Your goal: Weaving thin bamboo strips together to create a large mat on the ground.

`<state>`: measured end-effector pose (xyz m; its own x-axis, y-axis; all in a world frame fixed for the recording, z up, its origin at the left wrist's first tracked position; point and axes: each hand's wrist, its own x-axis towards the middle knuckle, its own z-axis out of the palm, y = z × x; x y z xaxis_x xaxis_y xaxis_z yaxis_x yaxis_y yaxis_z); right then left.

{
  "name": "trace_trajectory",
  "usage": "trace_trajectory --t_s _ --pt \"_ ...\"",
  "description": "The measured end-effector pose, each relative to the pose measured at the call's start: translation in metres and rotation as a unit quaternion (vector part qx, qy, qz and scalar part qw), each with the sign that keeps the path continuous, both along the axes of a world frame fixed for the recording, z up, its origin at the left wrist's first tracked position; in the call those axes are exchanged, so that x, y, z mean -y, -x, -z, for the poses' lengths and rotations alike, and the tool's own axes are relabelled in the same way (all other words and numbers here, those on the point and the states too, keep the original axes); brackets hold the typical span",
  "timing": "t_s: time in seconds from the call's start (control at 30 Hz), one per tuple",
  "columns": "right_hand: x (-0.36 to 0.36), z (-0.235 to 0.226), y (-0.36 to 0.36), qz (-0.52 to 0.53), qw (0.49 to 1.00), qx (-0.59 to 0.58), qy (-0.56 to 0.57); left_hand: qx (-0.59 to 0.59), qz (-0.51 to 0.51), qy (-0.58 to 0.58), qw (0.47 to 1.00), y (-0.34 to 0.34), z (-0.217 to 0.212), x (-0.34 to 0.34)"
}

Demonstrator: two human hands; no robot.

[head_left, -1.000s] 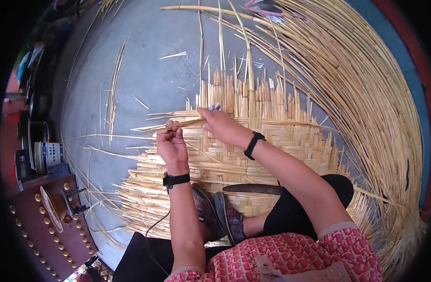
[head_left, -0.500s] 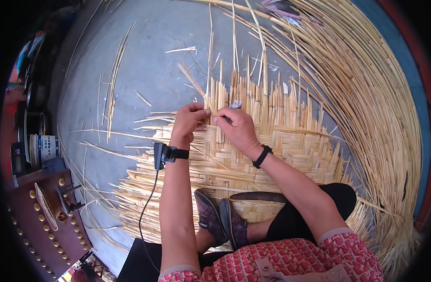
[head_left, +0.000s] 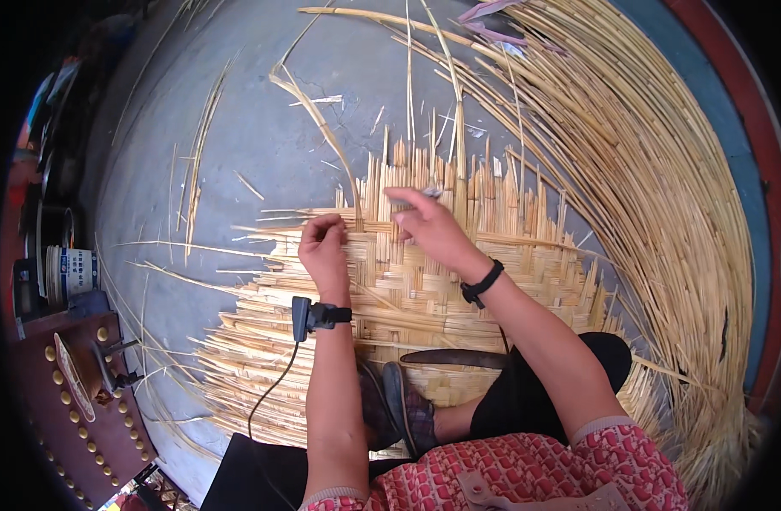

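A woven mat [head_left: 510, 281] of flattened pale straw stalks lies on the floor before me, with unwoven ends sticking out along its far and left sides. Over its upper left part, my left hand [head_left: 325, 255] has its fingers curled and pressed together; what they hold, if anything, is hidden. My right hand [head_left: 437, 230] hovers above the weave, index finger stretched out and the others apart. Between and beyond the hands, a long bent straw strip [head_left: 329, 128] rises from the mat's far edge and leans left. My feet in plaid shoes [head_left: 420, 419] rest on the mat's near part.
A large bundle of long stalks [head_left: 654, 170] curves along the right. Loose stalks [head_left: 201, 162] lie on the grey floor at left. A dark curved blade-like tool [head_left: 454, 358] lies near my shoes. At lower left stands a brown studded piece of furniture [head_left: 84, 383]. A cable [head_left: 263, 396] hangs from my left wrist.
My hands have moved apart, the left one leftward and nearer to me. My right fingers have opened from a pinch. A long strip at the far edge now leans left with a bend.
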<state>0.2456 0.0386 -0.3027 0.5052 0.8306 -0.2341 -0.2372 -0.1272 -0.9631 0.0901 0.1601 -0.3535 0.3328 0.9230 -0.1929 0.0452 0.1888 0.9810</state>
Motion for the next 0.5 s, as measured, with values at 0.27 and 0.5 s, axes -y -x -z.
trace_trajectory --t_s 0.27,0.5 --pt "0.135 -0.03 -0.069 -0.066 0.802 0.51 0.305 -0.351 -0.252 -0.17 0.886 -0.016 -0.023 0.015" --pt "0.152 -0.033 -0.086 -0.166 0.776 0.531 0.297 -0.39 0.193 -0.266 0.86 -0.046 -0.029 -0.003"
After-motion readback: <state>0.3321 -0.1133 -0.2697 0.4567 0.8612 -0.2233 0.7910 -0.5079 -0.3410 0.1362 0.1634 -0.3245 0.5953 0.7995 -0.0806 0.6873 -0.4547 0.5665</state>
